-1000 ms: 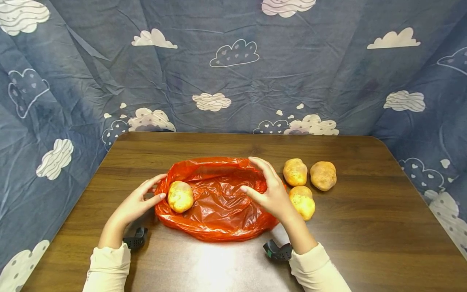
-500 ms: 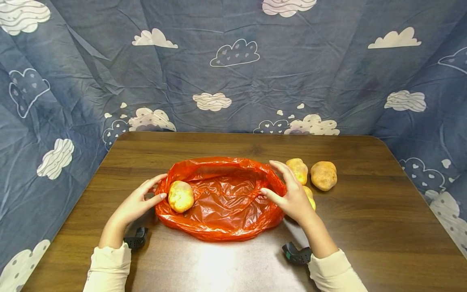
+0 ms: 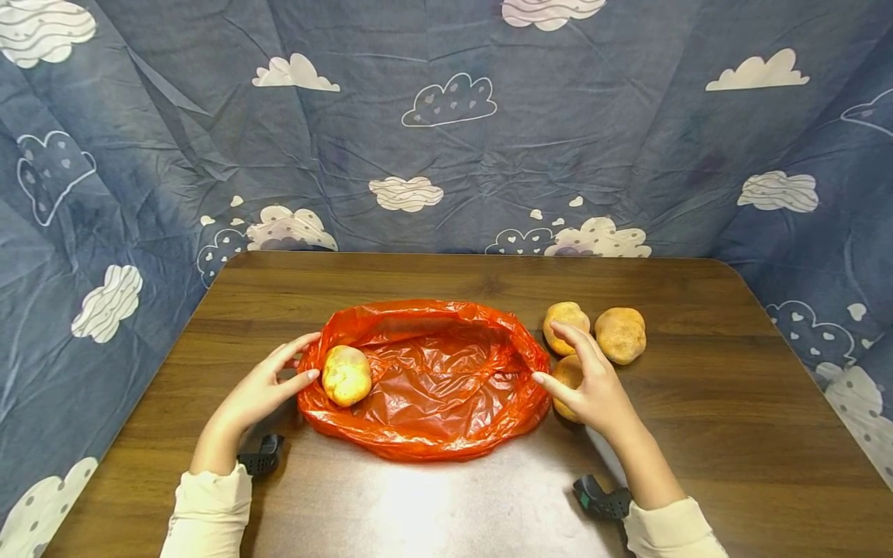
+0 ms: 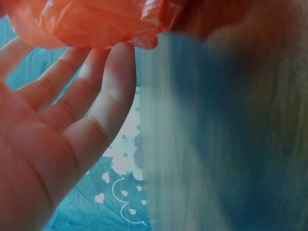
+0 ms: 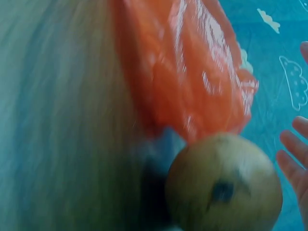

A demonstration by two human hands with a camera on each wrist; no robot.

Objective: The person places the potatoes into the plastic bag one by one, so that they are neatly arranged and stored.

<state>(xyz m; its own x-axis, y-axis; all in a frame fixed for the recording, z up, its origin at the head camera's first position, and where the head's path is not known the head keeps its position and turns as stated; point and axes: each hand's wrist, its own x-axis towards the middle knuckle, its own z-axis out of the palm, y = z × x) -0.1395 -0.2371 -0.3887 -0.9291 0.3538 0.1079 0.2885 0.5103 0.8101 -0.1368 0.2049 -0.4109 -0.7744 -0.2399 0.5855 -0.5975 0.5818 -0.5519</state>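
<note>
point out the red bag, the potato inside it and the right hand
red bag (image 3: 418,443): head view, on its near outer wall
potato (image 3: 346,377): head view, on the middle of its top
right hand (image 3: 598,390): head view, on the back of the hand

Screened tabletop recording station; the kind of building around it cannot be told. A creased blue-grey fabric (image 3: 586,155), printed with white clouds and small hearts, hangs behind and along both sides of a brown wood-grain table (image 3: 698,434) with rounded far corners, forming a booth-like enclosure. A patch of glare (image 3: 412,504) on the near tabletop indicates bright lighting. Black wrist-worn devices (image 3: 601,500) mark a filming set-up.
</note>
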